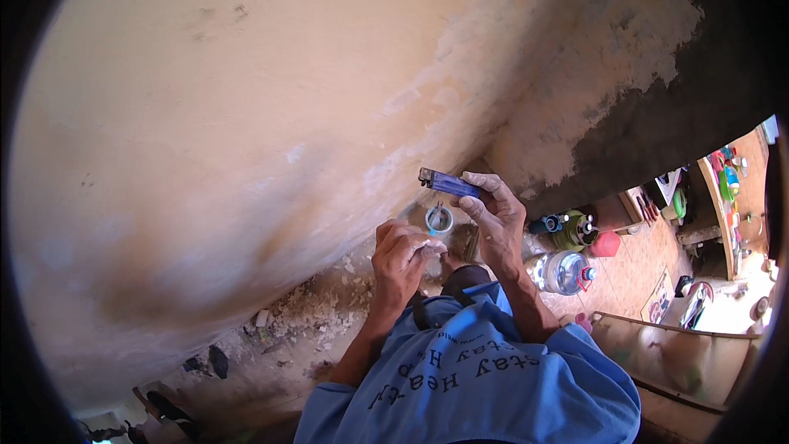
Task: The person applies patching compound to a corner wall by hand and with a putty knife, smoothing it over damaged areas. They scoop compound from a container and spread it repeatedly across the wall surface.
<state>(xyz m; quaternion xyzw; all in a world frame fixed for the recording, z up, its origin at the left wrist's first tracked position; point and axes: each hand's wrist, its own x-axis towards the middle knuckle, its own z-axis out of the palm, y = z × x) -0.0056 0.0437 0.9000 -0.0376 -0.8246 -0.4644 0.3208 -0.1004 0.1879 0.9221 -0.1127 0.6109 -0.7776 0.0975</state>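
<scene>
My right hand [496,207] pinches a blue-purple cigarette lighter [452,184] between thumb and fingers. The lighter's metal end points left, towards the wall. Lower and to the left, my left hand [400,255] is closed, thumb and fingertips pressed together. Whatever it may hold is too small or hidden to make out. Pale dust coats the fingers of both hands. A small round pail [439,219] stands on the floor beyond and between them, partly covered by my left hand.
A large beige wall [246,115] with patchy plaster fills the left and top. Crumbled plaster [329,300] lies along its foot. To the right are a big clear water bottle [564,272], a pink container [606,244], and wooden shelving [717,197] with colourful items.
</scene>
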